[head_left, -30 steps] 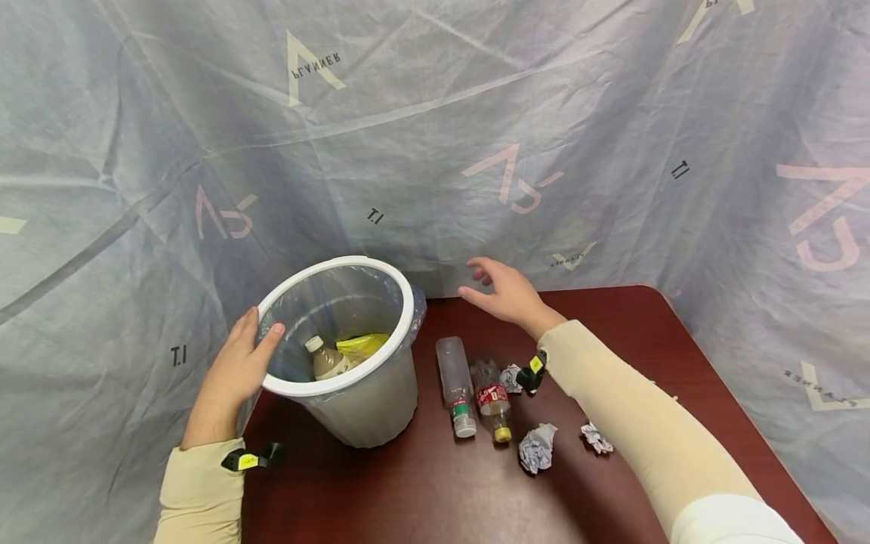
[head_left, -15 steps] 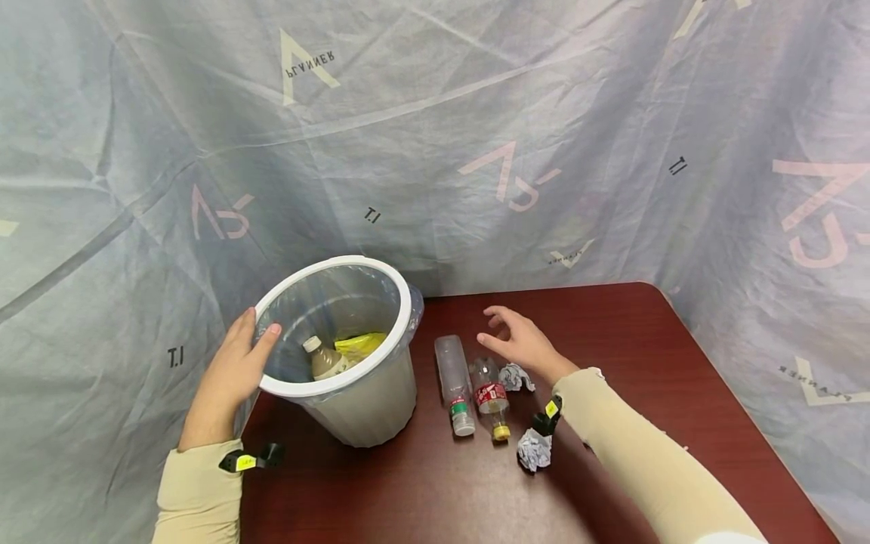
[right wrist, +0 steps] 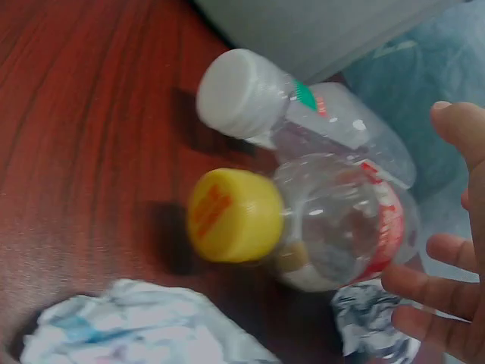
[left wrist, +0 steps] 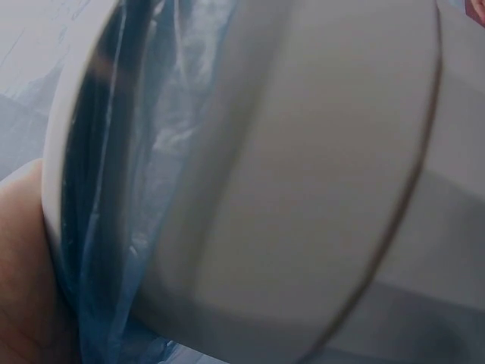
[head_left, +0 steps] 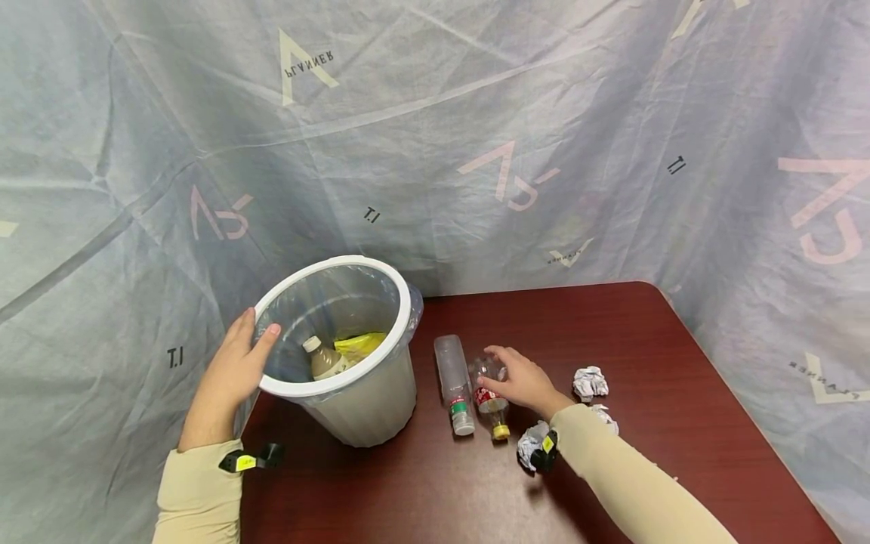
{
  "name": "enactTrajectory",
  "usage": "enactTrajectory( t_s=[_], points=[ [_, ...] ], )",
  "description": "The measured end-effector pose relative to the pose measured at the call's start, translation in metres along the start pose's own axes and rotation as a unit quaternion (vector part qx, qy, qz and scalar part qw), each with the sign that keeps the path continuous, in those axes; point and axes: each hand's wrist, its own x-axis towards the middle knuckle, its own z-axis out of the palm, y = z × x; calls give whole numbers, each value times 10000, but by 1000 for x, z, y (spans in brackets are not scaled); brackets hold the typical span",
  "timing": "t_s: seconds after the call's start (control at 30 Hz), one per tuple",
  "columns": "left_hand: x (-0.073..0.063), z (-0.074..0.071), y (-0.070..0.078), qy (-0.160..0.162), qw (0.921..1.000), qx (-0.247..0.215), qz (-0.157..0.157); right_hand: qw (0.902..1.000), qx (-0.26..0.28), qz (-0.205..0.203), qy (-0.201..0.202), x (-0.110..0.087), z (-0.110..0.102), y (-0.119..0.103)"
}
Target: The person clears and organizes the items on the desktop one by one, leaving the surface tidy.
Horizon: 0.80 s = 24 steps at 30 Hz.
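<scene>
At the bin's left side my left hand (head_left: 234, 370) grips the white rim, thumb over the inner edge and fingers along the outside. This grey trash bin (head_left: 370, 415) has a clear bluish liner (left wrist: 163, 152). My right hand (head_left: 523, 381) reaches over a clear soda bottle (head_left: 494, 406) with a red label and yellow cap, lying on its side. In the right wrist view the fingers (right wrist: 428, 288) are spread beside the bottle's label, the thumb raised apart from it. Left of that bottle lies a second clear bottle (head_left: 450, 370) with a green-and-red label and white cap.
Crumpled paper balls (head_left: 590, 383) lie around my right forearm, one (head_left: 533, 444) partly under the wrist camera. Inside the bin are a capped bottle (head_left: 329, 363) and a yellow wrapper (head_left: 360, 345). Grey printed cloth (head_left: 435, 151) hangs behind the dark red table (head_left: 408, 499).
My right hand has come down and toward me, from above the table's far edge to the soda bottle. Its sleeve now uncovers a paper ball on the right. The left hand stays at the rim.
</scene>
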Motion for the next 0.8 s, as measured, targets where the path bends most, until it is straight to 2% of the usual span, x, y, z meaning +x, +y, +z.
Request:
enactTrajectory(
  t_s=[0.23, 0.57, 0.8],
  points=[
    [0, 0, -1, 7, 10000, -51, 46, 9981, -531, 235, -196, -5, 16, 6],
    [0, 0, -2, -84, 9999, -86, 11, 9982, -117, 385, -444, -5, 29, 10],
    [0, 0, -3, -104, 9999, -69, -15, 9987, -69, 277, -420, -1, 21, 9]
  ],
)
